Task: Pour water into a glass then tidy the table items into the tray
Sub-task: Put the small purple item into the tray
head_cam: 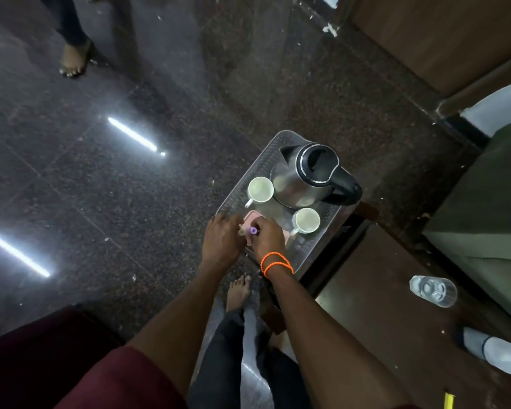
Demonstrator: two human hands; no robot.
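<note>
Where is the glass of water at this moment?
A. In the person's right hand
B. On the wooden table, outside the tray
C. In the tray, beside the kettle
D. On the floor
B: the glass stands on the wooden table, apart from the tray.

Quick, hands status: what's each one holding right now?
Left hand: fingers at a small pale item over the tray; grip cannot be told.
Right hand: pinching a small purple item.
</note>
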